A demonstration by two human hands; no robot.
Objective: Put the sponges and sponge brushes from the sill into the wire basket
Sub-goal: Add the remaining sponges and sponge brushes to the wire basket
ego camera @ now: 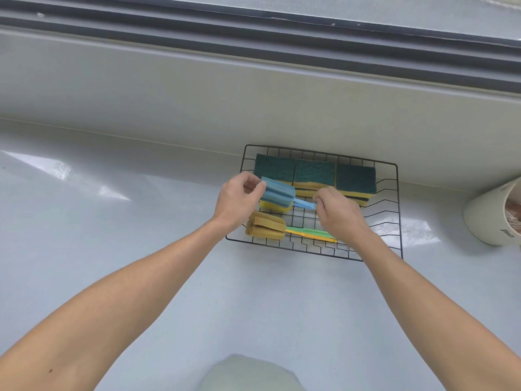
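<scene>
A black wire basket (394, 210) sits on the pale counter below the sill. Along its back stand several green-and-yellow sponges (314, 172). A blue sponge brush (277, 191) lies over a yellow sponge head (272, 206) in the basket's left part. My left hand (236, 203) pinches the blue foam head. My right hand (339, 214) grips the blue handle's end. A brown sponge brush (266, 228) with a green and orange handle (310, 234) lies at the basket's front.
A cream container (490, 218) stands at the right edge of the counter. The grey sill (197, 88) runs across behind the basket, with a dark window track above it. A pale rounded shape (248, 373) shows at the bottom edge.
</scene>
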